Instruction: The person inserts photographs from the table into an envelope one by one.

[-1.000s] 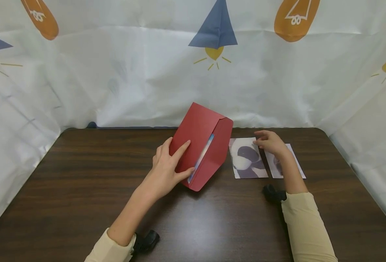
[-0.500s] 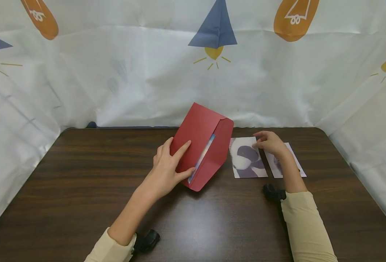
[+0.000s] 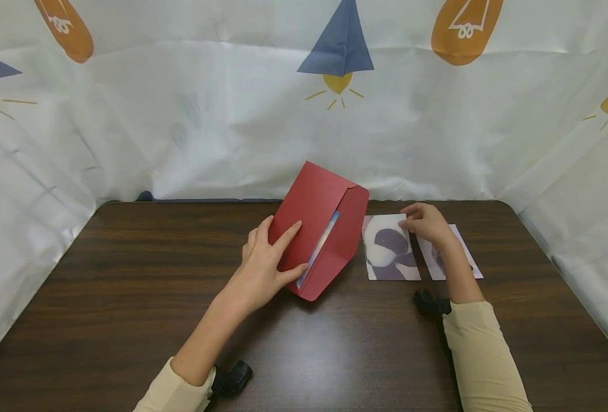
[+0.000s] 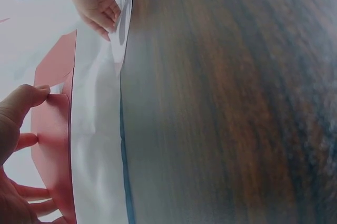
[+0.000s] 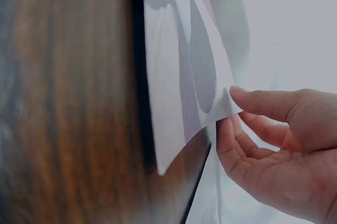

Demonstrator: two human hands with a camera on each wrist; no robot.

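My left hand [image 3: 260,274] grips a red envelope [image 3: 316,197], its thumb near the opening and its fingers spread over the body. The envelope tilts, its flap folded open to the right. A blue-and-white edge of paper [image 3: 325,238] shows inside the opening. To the right, my right hand [image 3: 426,224] pinches the far right corner of a panda picture card [image 3: 389,246]. In the right wrist view the card [image 5: 202,55] is bent up at that corner, under the thumb. A second picture card [image 3: 429,263] lies partly beneath my right forearm.
A dark wood-grain table [image 3: 129,320] carries everything. Behind it hangs a white curtain [image 3: 221,131] printed with lamps and bulbs. Black wrist cameras [image 3: 232,379] are strapped below both hands.
The panda card's pinched corner has risen slightly with my right hand. My left hand and the envelope have barely moved.
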